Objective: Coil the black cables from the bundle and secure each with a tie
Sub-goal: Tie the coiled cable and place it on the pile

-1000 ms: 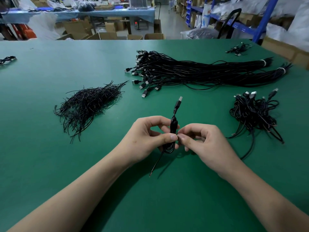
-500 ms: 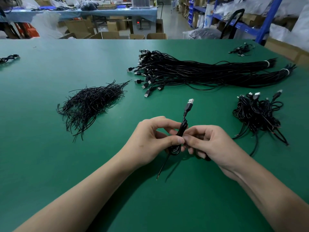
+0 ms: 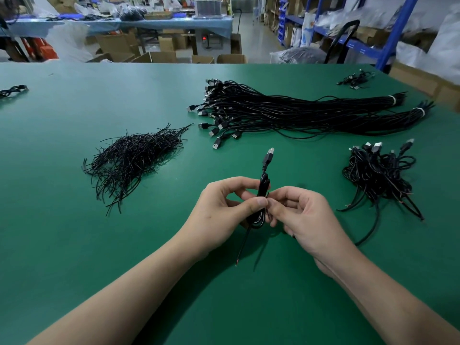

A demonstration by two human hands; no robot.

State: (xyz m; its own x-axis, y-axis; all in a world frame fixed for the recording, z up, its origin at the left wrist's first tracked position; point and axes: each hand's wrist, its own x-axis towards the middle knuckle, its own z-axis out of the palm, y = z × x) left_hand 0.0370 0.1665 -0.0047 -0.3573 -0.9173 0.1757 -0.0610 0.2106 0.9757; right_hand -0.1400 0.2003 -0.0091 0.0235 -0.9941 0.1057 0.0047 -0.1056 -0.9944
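Observation:
A coiled black cable (image 3: 263,185) stands upright between my hands, its USB plug (image 3: 269,153) pointing up and its bare tail hanging toward the table. My left hand (image 3: 221,210) pinches the coil's middle with thumb and fingers. My right hand (image 3: 303,217) pinches at the same spot from the right; the tie there is too small to make out. The long bundle of black cables (image 3: 298,113) lies beyond, plugs fanned out to the left. A heap of black ties (image 3: 134,158) lies to the left.
A pile of coiled cables (image 3: 378,175) sits at the right on the green table (image 3: 74,245). Small cable bits lie at the far left (image 3: 12,90) and far right (image 3: 353,79). Boxes and shelving stand past the table's far edge.
The hands and the coil have stayed in nearly the same place. The coil now stands more upright, and the right fingers have shifted at its middle.

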